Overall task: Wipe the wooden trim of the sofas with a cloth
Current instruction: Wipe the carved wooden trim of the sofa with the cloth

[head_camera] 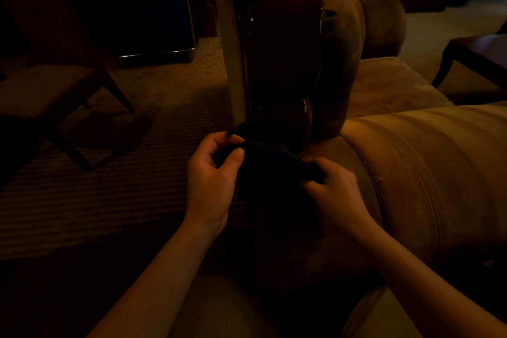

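both hands, left [212, 173] & right [333, 189], pinch dark blue cloth [270, 158] at centre, prob. refolding before wiping glossy dark wooden trim [285, 44].

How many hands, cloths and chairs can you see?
Hands: 2, left hand and right hand, both holding the cloth
Dark cloth: 1
Chairs: 2, one chair at left, one at right edge
Total: 5

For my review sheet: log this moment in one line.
left hand: pinches cloth | right hand: grips cloth | cloth: beside trim | wiping: cannot tell
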